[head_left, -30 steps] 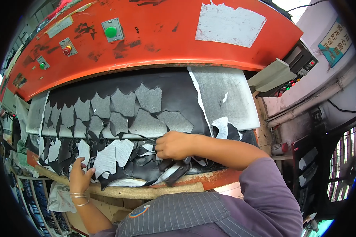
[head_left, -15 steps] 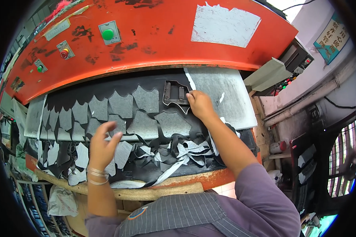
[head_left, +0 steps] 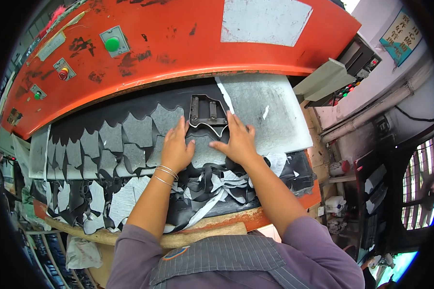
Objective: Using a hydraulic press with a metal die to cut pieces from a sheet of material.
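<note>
Head view gives me the left hand [head_left: 177,149] and right hand [head_left: 239,139], both spread open. Between and just ahead of them sits the metal die [head_left: 206,120]; I can't tell whether the right one touches its edge. Black sheet [head_left: 169,98] lies beyond them, scraps [head_left: 124,202] nearer me.
</note>
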A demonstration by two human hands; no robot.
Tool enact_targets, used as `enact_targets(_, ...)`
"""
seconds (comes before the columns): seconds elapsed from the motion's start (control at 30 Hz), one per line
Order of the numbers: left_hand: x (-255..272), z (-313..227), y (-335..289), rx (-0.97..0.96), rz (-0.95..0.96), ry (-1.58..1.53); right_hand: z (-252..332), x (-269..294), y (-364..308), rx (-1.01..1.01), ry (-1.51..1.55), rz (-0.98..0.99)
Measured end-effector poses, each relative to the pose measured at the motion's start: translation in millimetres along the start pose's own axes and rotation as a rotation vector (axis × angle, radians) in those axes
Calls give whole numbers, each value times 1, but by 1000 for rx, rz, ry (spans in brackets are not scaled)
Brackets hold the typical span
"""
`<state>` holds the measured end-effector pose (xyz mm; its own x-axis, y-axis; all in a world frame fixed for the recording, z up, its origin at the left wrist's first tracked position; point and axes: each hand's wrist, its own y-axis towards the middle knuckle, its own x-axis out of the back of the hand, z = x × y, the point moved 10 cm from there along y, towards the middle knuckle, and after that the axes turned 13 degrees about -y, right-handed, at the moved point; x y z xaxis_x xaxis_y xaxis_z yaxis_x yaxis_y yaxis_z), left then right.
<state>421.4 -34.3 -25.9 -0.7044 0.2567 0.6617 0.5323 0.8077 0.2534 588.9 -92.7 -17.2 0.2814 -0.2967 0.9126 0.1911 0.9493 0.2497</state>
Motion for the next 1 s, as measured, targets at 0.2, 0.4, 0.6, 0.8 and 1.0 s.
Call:
enact_targets(0.2, -7, -9, 3, -51, 110, 74, -8, -4, -12, 41, -64, -71)
enact_targets(0.4, -3, -7, 11, -45, -56, 87, -14, 2, -18, 20, 28, -160)
enact_targets(0.6, -3, -11, 21, -44, -250, 188, -19, 7, -19, -30, -5, -191)
enact_targets(0.8, -6, -19, 28, -105, -231, 218, -19, 11, -13, -7, -13, -227)
enact_targets(1.0, -1, -18, 29, -122, -237, 201, -12, 10, -14, 9, -57, -300)
